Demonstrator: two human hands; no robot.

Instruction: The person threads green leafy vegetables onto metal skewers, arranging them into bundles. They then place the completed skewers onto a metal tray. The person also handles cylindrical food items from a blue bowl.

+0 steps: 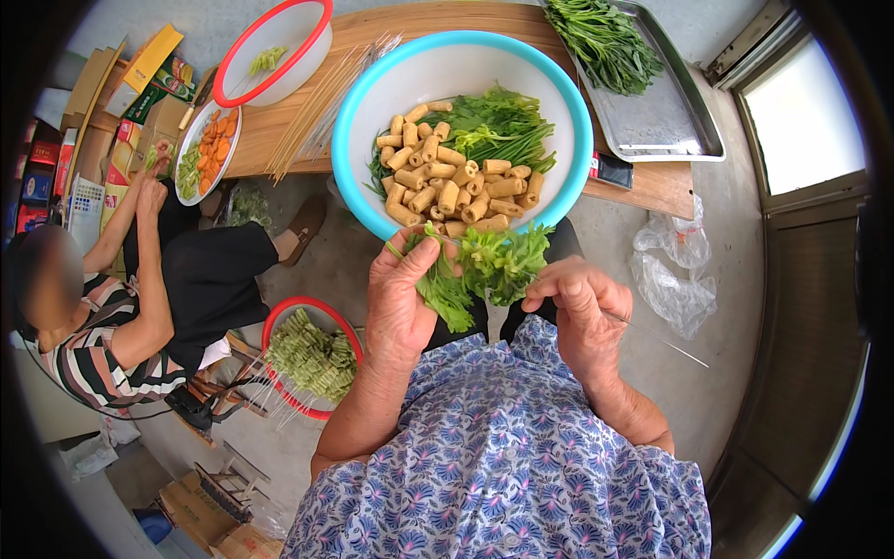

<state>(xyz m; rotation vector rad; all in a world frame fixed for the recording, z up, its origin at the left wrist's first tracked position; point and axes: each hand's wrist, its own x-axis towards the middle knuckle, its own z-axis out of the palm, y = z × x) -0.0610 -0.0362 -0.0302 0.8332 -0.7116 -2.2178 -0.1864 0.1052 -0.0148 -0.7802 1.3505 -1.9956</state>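
Note:
Leafy greens point(506, 262) are bunched between my two hands, threaded on a thin metal skewer point(663, 338). With thumb and fingertips my left hand point(408, 293) pinches some of the leaves at the left end. My right hand point(583, 307) grips the skewer, whose bare length sticks out down to the right. Just beyond my hands stands a large white basin with a turquoise rim point(579, 126). Inside it lie many short tan tubular pieces point(447, 175), apparently rolled bean or gluten food, with loose green leaves and stems point(503, 126) behind them.
Bundled greens point(614, 49) lie on a metal tray point(628, 129) at right. Skewers point(321, 105) rest on the wooden table point(447, 15) near a red-rimmed basin point(307, 66). At left, a seated person point(126, 314) handles food beside a plate point(202, 150). Another red-rimmed basin point(279, 307) holds skewered green pieces.

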